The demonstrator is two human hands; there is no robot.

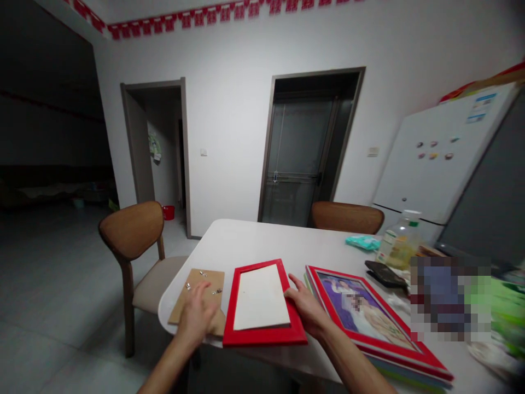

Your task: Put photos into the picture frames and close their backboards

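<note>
A red picture frame (297,324) with a white sheet (262,298) inside its opening lies at the table's front edge. My right hand (305,303) grips the frame's right side, fingers bent over the border. To the left, a brown backing board (180,309) with small metal clips lies on the table. My left hand (199,312) rests over this board, its fingers spread and holding nothing. Right of my right hand is a stack of frames, with a red-framed photo (356,306) on top.
The white table (229,235) carries a dark phone (385,273), a teal packet (363,242), a clear bottle (400,241) and green packaging (502,306) on the right. Wooden chairs stand at the left (135,230) and far side (348,216). A white fridge (430,175) is behind.
</note>
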